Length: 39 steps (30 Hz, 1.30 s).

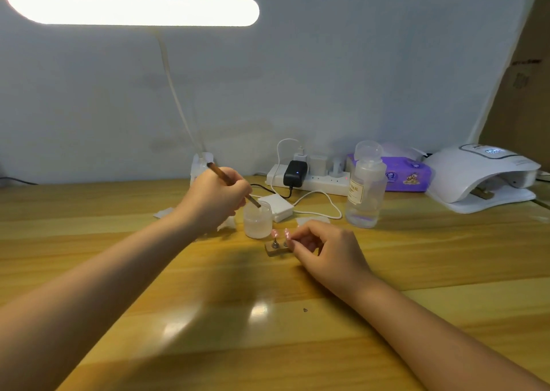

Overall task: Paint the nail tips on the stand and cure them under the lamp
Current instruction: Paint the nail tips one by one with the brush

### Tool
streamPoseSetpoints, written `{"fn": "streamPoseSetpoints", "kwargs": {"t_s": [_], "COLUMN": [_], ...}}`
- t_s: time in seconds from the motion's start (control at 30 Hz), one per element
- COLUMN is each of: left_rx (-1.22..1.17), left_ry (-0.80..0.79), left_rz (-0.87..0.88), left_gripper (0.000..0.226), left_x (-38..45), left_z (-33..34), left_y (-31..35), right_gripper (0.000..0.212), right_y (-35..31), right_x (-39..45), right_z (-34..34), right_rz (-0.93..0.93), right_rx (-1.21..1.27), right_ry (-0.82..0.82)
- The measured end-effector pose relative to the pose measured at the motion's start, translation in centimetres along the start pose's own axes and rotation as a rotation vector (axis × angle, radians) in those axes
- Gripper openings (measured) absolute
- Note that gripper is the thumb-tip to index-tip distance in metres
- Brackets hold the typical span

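Left hand (217,197) grips a brown wooden-handled brush (233,184) pen-style, and we have its tip down inside the small frosted white plastic jar (258,220) just behind the stand. Right hand (321,249) sits at the right end of the small brown wooden block stand (275,249), fingers curled in; fingertips (293,242) are at the right-hand tip's post. We cannot tell whether they pinch it or only steady the block.

Head view only. Two pink glittery nail tips (279,233) stand upright on metal posts on the stand, mid-desk on the yellow wood-grain table (268,346). Both already look coated in pink; whether the coat is wet or finished, we cannot tell at this size.

Our read on progress: painting is under way or near its end, with the brush loading or rinsing in the jar. Curing is not yet done, since the stand is well apart from the white domed curing lamp (482,176) at far right. Its display is lit. Something brown lies in its opening, unclear what.

Left to do: finish any coat, then carry the stand into the lamp.

Also present: clear plastic bottle with a cream label (364,194), white power strip (309,179), purple tissue pack (407,175), white LED desk light (131,7) overhead.
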<state>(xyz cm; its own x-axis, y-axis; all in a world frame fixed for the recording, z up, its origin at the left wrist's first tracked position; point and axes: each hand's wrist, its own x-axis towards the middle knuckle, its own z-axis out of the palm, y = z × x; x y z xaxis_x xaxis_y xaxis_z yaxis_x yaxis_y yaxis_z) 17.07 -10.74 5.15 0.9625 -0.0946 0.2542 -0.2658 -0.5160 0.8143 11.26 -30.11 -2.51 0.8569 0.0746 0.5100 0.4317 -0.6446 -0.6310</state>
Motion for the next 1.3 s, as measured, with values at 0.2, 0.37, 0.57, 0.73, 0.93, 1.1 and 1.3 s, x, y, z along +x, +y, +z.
{"fn": "streamPoseSetpoints", "kwargs": {"t_s": [0.2,0.37,0.57,0.73,0.93,1.1,1.3], "left_rx": [0.244,0.291,0.322,0.312,0.095,-0.068,-0.215], "left_ry": [-0.153,-0.167,-0.187,-0.194,-0.024,-0.007,-0.031], "left_rz": [-0.039,-0.079,-0.099,-0.098,-0.141,-0.290,-0.353], "left_gripper": [0.015,0.015,0.016,0.015,0.016,0.014,0.019], "left_x": [1.9,2.8,3.0,2.9,3.0,2.6,2.5], "left_z": [0.7,0.8,0.9,0.9,0.5,0.0,-0.3], "left_y": [0.7,0.9,0.8,0.6,0.9,0.9,0.9], "right_gripper": [0.010,0.008,0.011,0.014,0.029,0.030,0.025], "right_y": [0.1,0.3,0.5,0.4,0.2,0.2,0.2], "right_x": [0.0,0.2,0.2,0.2,0.1,0.1,0.1], "right_z": [0.0,0.1,0.3,0.2,0.2,0.2,0.2], "right_rz": [0.019,0.056,0.043,0.034,0.045,0.032,0.039], "right_rx": [0.086,0.142,0.155,0.160,0.179,0.188,0.205], "right_ry": [0.035,0.069,0.089,0.103,0.163,0.169,0.157]}}
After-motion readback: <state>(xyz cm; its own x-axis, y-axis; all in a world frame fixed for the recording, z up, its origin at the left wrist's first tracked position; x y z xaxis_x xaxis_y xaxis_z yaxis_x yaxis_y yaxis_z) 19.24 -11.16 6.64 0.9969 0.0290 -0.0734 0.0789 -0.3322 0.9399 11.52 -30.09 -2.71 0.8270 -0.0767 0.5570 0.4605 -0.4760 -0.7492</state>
